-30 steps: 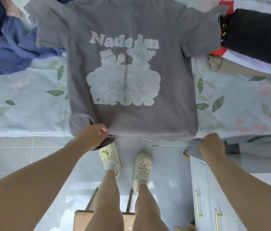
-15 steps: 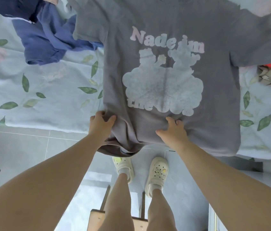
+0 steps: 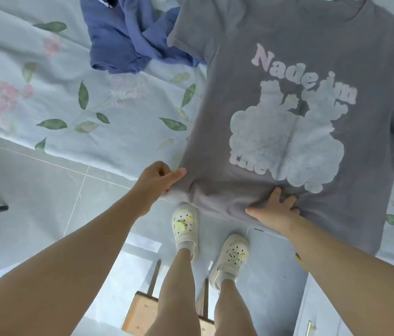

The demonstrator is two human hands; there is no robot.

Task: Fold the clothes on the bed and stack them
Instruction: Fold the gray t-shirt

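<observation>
A grey T-shirt [image 3: 288, 57] with a pale cloud print and pink lettering lies spread face up on the bed, its hem hanging over the bed's near edge. My left hand [image 3: 157, 180] pinches the hem's left corner between thumb and curled fingers. At the middle of the hem my right hand [image 3: 273, 207] grips a bunch of the cloth, which wrinkles around the fingers. A crumpled blue garment [image 3: 128, 40] lies on the bed to the upper left of the shirt, partly under its sleeve.
The bed has a light blue sheet [image 3: 45, 98] with leaves and pink flowers. Below its edge is a tiled floor [image 3: 33, 202], my feet in white clogs [image 3: 186, 224], a wooden stool [image 3: 142, 314] and a white cabinet [image 3: 312, 318] at lower right.
The view has swung left, so the shirt sits further right in frame. My right hand moved from the hem's right corner to its middle; the left hand stays at the left corner.
</observation>
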